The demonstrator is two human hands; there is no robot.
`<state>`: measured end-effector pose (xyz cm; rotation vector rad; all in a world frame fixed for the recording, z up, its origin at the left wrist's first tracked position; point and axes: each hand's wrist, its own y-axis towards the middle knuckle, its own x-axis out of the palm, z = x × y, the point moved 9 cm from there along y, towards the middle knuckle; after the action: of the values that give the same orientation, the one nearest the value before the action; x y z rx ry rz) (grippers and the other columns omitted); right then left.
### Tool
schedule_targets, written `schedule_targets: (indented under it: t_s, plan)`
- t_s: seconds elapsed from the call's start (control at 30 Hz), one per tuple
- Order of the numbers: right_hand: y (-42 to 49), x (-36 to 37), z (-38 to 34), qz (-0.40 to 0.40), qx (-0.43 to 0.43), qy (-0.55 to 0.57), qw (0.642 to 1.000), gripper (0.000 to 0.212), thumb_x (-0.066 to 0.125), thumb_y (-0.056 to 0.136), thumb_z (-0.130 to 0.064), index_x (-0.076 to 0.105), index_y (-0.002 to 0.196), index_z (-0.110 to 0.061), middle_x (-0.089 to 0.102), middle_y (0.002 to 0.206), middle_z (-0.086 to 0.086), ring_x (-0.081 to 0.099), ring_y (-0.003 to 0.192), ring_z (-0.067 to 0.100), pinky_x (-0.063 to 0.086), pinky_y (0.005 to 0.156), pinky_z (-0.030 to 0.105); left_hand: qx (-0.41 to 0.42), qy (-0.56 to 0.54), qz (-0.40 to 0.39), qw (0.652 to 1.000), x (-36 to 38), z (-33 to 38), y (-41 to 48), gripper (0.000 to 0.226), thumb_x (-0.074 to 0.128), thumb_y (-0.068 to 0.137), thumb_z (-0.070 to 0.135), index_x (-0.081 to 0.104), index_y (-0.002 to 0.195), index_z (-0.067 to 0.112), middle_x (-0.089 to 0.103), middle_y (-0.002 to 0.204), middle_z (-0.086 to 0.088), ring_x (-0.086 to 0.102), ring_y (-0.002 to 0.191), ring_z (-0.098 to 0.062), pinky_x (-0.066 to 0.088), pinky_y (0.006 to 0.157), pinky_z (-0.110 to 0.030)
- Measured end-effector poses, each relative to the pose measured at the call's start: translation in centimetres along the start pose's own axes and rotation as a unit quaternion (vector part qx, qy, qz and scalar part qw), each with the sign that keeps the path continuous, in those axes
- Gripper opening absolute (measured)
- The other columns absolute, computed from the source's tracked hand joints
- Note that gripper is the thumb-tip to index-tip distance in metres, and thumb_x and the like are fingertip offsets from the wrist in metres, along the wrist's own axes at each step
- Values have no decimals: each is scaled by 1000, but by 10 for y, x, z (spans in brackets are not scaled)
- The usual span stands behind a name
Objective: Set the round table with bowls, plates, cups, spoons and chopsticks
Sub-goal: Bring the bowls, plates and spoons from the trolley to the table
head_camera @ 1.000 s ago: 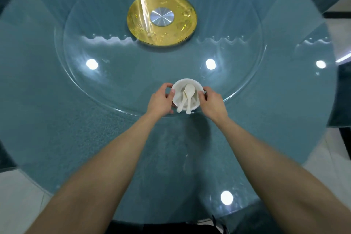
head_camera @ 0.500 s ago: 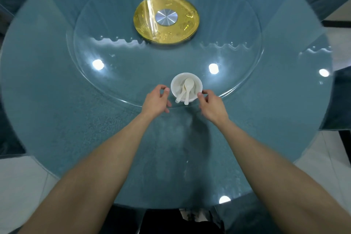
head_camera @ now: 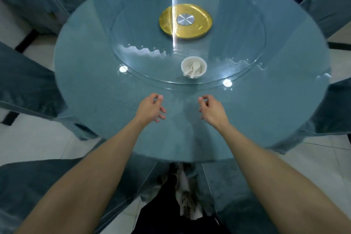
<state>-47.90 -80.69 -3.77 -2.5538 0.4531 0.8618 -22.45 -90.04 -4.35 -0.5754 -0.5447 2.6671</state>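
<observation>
A white bowl [head_camera: 202,72] stands on the glass turntable [head_camera: 144,57] of the round table [head_camera: 98,89], close to the turntable's rim at 6 o'clock, the side nearest the person. In the bowl lie what look like two white spoons [head_camera: 195,67], though they overlap and the count is hard to be sure of. Their scoops rest in the middle of the bowl and their handles slant out over its rim toward 7 o'clock.

Both hands are over the blue tabletop, between the turntable's rim and the near edge of the table, well apart from the bowl. The left hand [head_camera: 151,108] is at about 7 o'clock from the bowl. Its fingers are loosely curled, the thumb and forefinger are drawn near each other, and it holds nothing. The right hand [head_camera: 212,110] is at about 5 o'clock from the bowl, and it too is loosely curled and holds nothing. The two hands are apart, with bare tabletop between them.

At the turntable's centre, at 12 o'clock from the bowl, sits a gold disc [head_camera: 201,24] with a silver cap [head_camera: 185,19] in its middle. Chairs in blue covers [head_camera: 28,85] ring the table on a pale tiled floor [head_camera: 38,138].
</observation>
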Motion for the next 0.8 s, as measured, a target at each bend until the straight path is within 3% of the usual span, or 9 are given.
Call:
schedule_targets:
  t_s: [0.2,0.3,0.43,0.6,0.8]
  plan:
    - [-55,33,-37,-43,-38,-15,998,46,45,109,-53,60,132,-16,75,99,7,74,92,36,59,90,54,-12,-23,36,999,-43,-33,-74,32,44,115,35,61,121,9,72,83,-15,68,62,-31,51,47,-29]
    - [-81,52,-57,-61,-60,-17,996,42,46,109,-52,60,128,-17,75,91,4,75,80,30,60,87,53,-10,-34,58,998,-66,-46,-102,33,44,115,36,62,121,9,72,88,-17,70,68,-33,53,51,-32]
    - [-115,80,-82,-85,-88,-24,992,41,47,110,-49,61,130,-15,76,93,5,75,83,31,59,88,52,-11,-51,79,995,-91,-66,-135,33,43,115,38,62,120,11,74,89,-15,73,72,-35,55,56,-35]
    - [-160,118,-104,-114,-119,-36,986,39,45,111,-47,61,129,-16,75,88,-1,74,67,18,60,83,45,-9,-48,100,994,-119,-94,-182,33,44,114,41,67,116,17,79,87,-7,79,72,-31,57,53,-34]
    - [-211,163,-120,-143,-142,-42,979,38,47,110,-48,62,127,-17,76,88,2,75,69,24,60,84,47,-4,-44,111,993,-140,-126,-235,32,44,114,42,68,110,21,79,83,-2,79,69,-27,63,53,-40]
